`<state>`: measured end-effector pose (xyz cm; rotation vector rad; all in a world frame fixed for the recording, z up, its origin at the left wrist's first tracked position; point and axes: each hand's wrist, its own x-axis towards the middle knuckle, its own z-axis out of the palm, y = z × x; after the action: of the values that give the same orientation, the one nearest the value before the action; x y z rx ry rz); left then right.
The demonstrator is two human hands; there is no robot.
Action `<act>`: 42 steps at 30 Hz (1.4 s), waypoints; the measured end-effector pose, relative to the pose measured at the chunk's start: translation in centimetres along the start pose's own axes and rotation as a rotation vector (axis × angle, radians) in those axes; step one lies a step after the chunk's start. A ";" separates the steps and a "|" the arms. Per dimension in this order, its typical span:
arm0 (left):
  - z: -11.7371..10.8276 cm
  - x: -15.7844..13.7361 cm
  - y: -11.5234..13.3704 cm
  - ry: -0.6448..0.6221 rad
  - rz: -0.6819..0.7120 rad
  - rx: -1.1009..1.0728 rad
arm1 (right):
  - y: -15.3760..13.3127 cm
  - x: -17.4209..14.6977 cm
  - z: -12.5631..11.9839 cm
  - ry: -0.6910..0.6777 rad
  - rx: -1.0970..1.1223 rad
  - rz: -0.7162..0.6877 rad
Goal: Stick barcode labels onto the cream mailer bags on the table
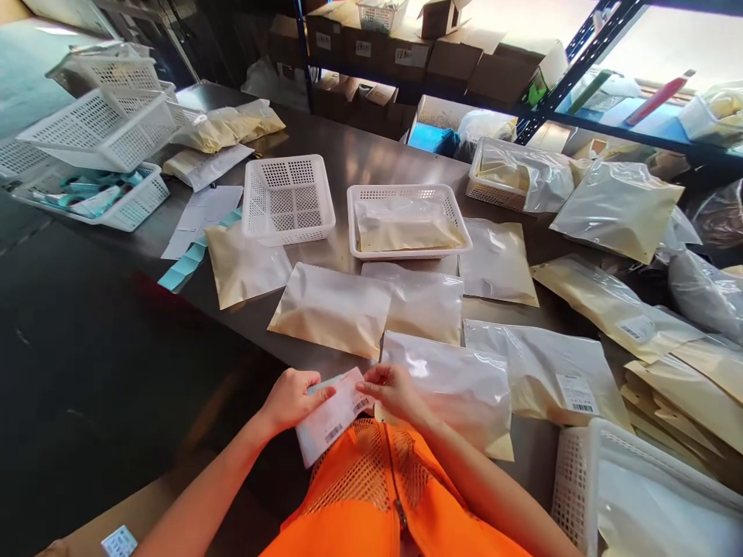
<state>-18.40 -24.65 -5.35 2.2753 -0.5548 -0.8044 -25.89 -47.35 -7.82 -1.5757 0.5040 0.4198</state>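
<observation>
Close to my body, a stack of white barcode labels with a bit of teal backing is held up at the table's near edge. My left hand is closed on its left side, thumb on top. At the upper right corner, my right hand pinches the labels between thumb and fingers. Beside my right hand lies a clear-fronted plastic mailer bag. Another such bag rests just beyond my hands. A labelled bag sits farther right, its barcode label facing up.
A vacant white basket and a basket holding a bag stand mid-table. Stacked baskets rise at left, near a teal label strip. Another basket is at near right. Shelves with cardboard boxes stand behind.
</observation>
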 end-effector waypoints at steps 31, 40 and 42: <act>-1.4 1.5 -6.8 -0.059 -0.094 -0.080 | 8.8 10.2 1.6 -0.022 -1.155 -0.634; -0.4 1.6 -4.6 -0.084 -0.018 -0.033 | 6.3 8.6 0.1 0.196 -0.842 -0.616; -0.1 2.3 -4.3 -0.064 -0.017 0.006 | 5.2 9.5 -0.8 0.389 -0.695 -0.311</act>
<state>-15.97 -22.87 -9.20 2.2694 -0.5680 -0.8876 -20.83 -48.95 -17.31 -2.3911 0.4121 0.0347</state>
